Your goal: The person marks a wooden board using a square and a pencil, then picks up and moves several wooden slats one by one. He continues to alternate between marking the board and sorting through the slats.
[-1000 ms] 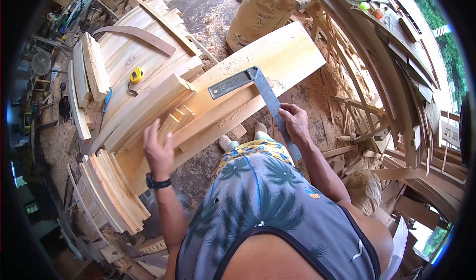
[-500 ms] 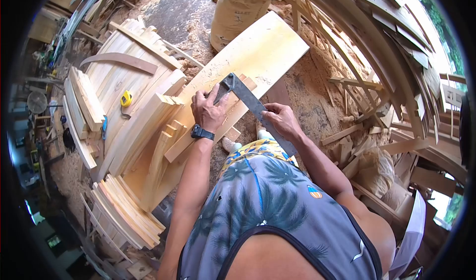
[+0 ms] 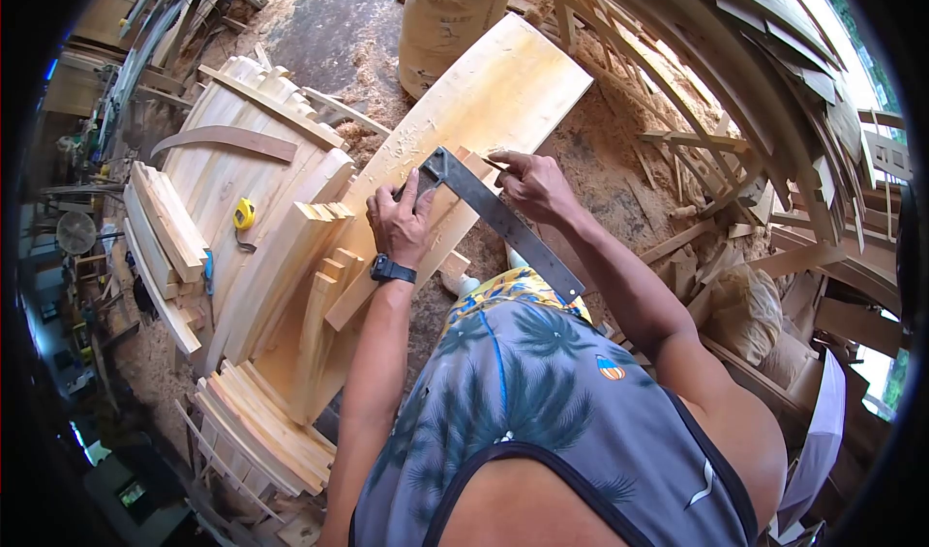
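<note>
A dark metal carpenter's square (image 3: pixel 511 229) lies across a narrow wooden piece (image 3: pixel 352 301), its blade slanting down toward my shirt. My left hand (image 3: pixel 400 224), with a watch on the wrist, is closed around the square's stock and presses it against the wood. Beyond the blade, my right hand (image 3: pixel 538 191) is apart from the square, its fingers curled and the index finger reaching to the far end of the narrow piece. A thin dark tip shows at those fingers, too small to name. Under the narrow piece is a wide pale plank (image 3: pixel 494 87) with shavings on it.
Stacked boards (image 3: pixel 256 126) stand at the left, with a yellow tape measure (image 3: pixel 244 214) and a curved brown wooden strip (image 3: pixel 227 139) on top. Cut wooden pieces (image 3: pixel 261 421) lie lower left. A sack (image 3: pixel 450 24) stands behind the plank; curved timbers (image 3: pixel 745 92) fill the right.
My right hand has let go of the square's blade and moved up and left to the end of the narrow wooden piece. My left hand stays on the stock.
</note>
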The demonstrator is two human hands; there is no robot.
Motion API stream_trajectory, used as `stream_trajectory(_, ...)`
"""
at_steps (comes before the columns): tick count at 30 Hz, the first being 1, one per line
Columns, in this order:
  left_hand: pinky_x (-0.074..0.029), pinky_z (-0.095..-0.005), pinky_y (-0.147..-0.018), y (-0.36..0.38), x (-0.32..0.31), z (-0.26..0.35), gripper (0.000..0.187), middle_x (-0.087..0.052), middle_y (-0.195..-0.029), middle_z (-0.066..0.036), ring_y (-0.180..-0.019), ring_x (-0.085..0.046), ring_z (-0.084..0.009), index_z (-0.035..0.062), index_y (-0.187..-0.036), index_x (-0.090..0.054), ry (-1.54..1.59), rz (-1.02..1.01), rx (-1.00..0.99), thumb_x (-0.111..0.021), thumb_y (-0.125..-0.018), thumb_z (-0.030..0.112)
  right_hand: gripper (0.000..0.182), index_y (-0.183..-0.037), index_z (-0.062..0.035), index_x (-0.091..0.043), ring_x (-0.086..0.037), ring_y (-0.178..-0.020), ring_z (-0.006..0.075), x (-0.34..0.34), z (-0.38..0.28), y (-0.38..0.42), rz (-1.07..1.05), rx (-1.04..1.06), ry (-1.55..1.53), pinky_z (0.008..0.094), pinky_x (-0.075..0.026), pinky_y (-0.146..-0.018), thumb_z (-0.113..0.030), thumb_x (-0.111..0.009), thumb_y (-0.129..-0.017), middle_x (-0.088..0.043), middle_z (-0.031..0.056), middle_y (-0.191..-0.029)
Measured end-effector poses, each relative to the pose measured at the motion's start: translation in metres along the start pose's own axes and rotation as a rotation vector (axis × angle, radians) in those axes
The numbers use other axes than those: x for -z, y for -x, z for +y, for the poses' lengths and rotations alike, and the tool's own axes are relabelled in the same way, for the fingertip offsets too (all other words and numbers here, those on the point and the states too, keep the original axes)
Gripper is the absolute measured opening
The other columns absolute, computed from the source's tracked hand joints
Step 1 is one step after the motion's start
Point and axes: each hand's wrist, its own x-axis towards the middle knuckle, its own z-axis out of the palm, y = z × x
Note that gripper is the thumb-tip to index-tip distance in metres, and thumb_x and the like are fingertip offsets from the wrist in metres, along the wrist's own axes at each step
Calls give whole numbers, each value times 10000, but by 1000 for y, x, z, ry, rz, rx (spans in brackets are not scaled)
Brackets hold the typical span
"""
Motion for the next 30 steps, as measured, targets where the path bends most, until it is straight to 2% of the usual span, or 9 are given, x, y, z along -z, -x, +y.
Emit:
stream_trajectory(1,-479,-482,-856,0,0,0,456,-574,-1041,-167,-955,-552,-350,211,-1346,-714,0,-2,0,-672,-976,474,392,-1243,-98,-734,-736,-887,399,-2,0,-5,-7,59,38,462,-584,-874,-192,-555,-907,-748,225,-938)
stream_trajectory(7,-477,-479,-858,-1,0,0,453,-575,-1047,-168,-954,-548,-353,209,-1343,-717,15,-2,-1,-672,-977,472,367,-1197,-127,-767,-738,-842,406,-17,-6,-27,-13,224,220,497,-587,-813,-160,-535,-914,-741,245,-923)
stream_trajectory(14,-455,-457,-868,-1,3,3,469,-576,-1018,-159,-941,-540,-334,193,-1358,-711,21,6,2,-686,-970,456,392,-1183,-119,-771,-734,-810,422,-25,-3,-39,-43,236,299,516,-587,-776,-133,-515,-887,-735,269,-900)
stream_trajectory(20,-458,-454,-871,-1,4,4,460,-577,-1021,-162,-948,-542,-336,195,-1359,-710,20,-11,13,-692,-970,440,301,-1009,-90,-783,-727,-766,430,-9,-21,-23,-87,287,400,516,-590,-734,-132,-533,-847,-707,272,-787)
stream_trajectory(22,-460,-457,-870,-1,4,4,457,-579,-1021,-162,-948,-542,-338,193,-1358,-710,33,-7,13,-699,-967,430,245,-897,-78,-771,-723,-754,430,1,-26,-14,-260,221,577,518,-589,-715,-141,-542,-838,-692,272,-752)
stream_trajectory(26,-463,-459,-873,-3,5,4,456,-580,-1022,-161,-950,-542,-337,193,-1358,-710,27,1,13,-707,-963,421,264,-896,-66,-781,-721,-764,437,12,-16,14,-251,139,566,523,-587,-740,-138,-535,-834,-699,276,-773)
stream_trajectory(28,-464,-459,-876,-2,7,7,455,-582,-1027,-158,-955,-541,-335,191,-1357,-710,33,-21,33,-709,-961,417,297,-980,-57,-787,-718,-816,448,0,7,27,-24,40,304,534,-579,-779,-147,-534,-852,-693,307,-825)
stream_trajectory(29,-464,-459,-876,-1,8,7,455,-582,-1027,-158,-955,-541,-335,191,-1357,-710,31,-13,44,-709,-961,417,307,-1045,-18,-768,-738,-796,404,-11,26,30,-13,-35,214,505,-577,-774,-204,-554,-926,-736,256,-831)
stream_trajectory(30,-462,-464,-881,-2,8,7,451,-584,-1031,-157,-967,-541,-336,190,-1344,-718,39,-22,53,-716,-954,418,307,-1045,-18,-768,-738,-796,404,-18,36,34,-18,-22,221,505,-577,-774,-204,-554,-926,-736,256,-831)
